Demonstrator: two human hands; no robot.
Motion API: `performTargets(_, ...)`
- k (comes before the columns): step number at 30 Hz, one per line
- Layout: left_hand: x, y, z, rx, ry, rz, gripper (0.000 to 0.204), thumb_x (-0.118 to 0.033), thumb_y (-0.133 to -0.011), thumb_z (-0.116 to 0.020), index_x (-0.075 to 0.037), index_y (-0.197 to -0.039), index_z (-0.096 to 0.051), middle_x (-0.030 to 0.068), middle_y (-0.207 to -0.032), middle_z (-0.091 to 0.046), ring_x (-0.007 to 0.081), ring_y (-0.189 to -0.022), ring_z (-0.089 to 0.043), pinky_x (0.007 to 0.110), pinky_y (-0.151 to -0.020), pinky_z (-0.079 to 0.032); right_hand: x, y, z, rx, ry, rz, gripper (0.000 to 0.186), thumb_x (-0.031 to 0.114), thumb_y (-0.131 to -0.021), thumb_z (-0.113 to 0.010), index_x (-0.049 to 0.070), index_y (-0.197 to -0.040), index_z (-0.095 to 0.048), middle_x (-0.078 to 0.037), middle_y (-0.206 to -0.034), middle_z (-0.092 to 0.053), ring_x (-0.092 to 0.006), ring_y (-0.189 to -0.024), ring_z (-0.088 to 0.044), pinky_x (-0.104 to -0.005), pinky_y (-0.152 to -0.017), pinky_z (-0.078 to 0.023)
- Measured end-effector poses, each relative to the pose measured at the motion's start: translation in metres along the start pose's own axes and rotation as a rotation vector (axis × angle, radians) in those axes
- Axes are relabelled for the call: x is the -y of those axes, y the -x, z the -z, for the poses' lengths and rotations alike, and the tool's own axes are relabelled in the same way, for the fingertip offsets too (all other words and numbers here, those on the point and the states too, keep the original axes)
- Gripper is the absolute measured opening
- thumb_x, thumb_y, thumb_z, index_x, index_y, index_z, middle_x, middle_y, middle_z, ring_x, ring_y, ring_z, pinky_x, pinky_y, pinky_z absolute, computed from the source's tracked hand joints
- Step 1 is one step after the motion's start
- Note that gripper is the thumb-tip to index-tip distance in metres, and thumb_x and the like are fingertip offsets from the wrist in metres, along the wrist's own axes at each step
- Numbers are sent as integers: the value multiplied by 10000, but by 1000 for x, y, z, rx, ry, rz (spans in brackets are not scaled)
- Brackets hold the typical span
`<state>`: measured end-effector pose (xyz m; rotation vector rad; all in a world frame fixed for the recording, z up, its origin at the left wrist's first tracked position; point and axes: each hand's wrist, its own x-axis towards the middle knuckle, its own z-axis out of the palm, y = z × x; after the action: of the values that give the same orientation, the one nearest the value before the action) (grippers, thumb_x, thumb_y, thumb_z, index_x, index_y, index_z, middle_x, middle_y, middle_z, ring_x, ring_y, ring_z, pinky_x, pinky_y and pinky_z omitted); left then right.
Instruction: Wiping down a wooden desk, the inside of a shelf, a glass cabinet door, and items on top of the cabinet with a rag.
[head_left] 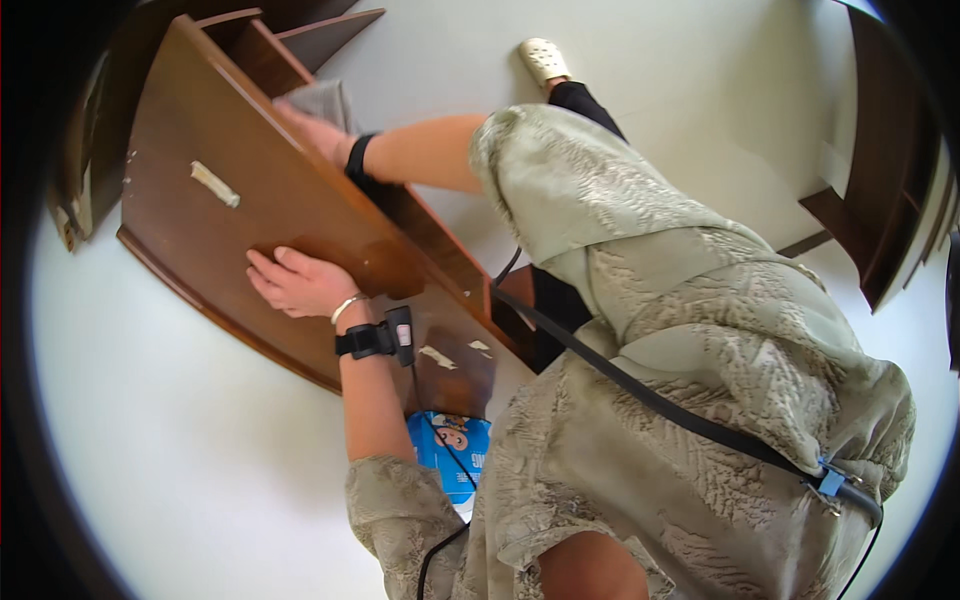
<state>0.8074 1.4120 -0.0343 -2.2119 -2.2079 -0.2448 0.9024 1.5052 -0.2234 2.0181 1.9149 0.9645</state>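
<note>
There at the person's left the brown wooden cabinet [290, 210] was seen; on its broad panel the left hand [303, 285] was laid, fingers loosely extended, while beyond the edge the right hand [322, 135], half hidden, was placed by a grey cloth [328, 100], its grip impossible to tell.

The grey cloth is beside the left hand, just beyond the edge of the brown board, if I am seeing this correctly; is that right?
Not quite: the grey cloth is beside the right hand, not the left, just beyond the edge of the brown board, as the head view shows.
</note>
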Motion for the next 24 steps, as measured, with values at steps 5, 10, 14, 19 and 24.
performTargets(5, 52, 6, 11, -34, -85, 53, 542, -467, -968, -330, -173, -1406, -453, 123, -1468, -378, 327, -1318, -372, 517, -1057, -293, 41, 95, 130, 138, -998, 422, 458, 348, -937, -432, 123, -1329, -508, -69, -1408, -467, -330, -1316, -373, -567, -1104, -195)
performTargets(10, 39, 8, 15, -11, -46, 78, 547, -480, -969, -324, -184, -1414, -439, 97, -1489, -350, 301, -1342, -339, 507, -1068, -270, 15, 162, 180, 221, -1411, 666, 440, 323, -928, -463, 112, -1309, -523, -76, -1376, -492, -323, -1297, -392, -533, -1092, -229)
performTargets(14, 38, 8, 18, -19, -79, 81, 523, -431, -978, -348, -146, -1404, -450, 124, -1474, -365, 312, -1330, -352, 510, -1061, -286, -1, 182, 187, 273, -1583, 686, 425, 303, -921, -487, 103, -1293, -534, -82, -1351, -512, -317, -1282, -406, -507, -1082, -255)
performTargets(19, 35, 8, 13, -47, -36, 67, 521, -451, -961, -357, -177, -1387, -478, 107, -1471, -384, 301, -1338, -354, 519, -1067, -273, -9, 184, 181, 319, -1768, 628, 407, 279, -912, -518, 92, -1272, -549, -89, -1318, -537, -310, -1263, -424, -473, -1070, -289)
performTargets(24, 42, 12, 16, -57, -33, 79, 500, -431, -970, -376, -172, -1388, -471, 124, -1473, -372, 323, -1333, -347, 534, -1074, -241, -14, 193, 188, 362, -1902, 627, 390, 254, -903, -549, 80, -1252, -563, -96, -1286, -562, -303, -1245, -443, -440, -1058, -323)
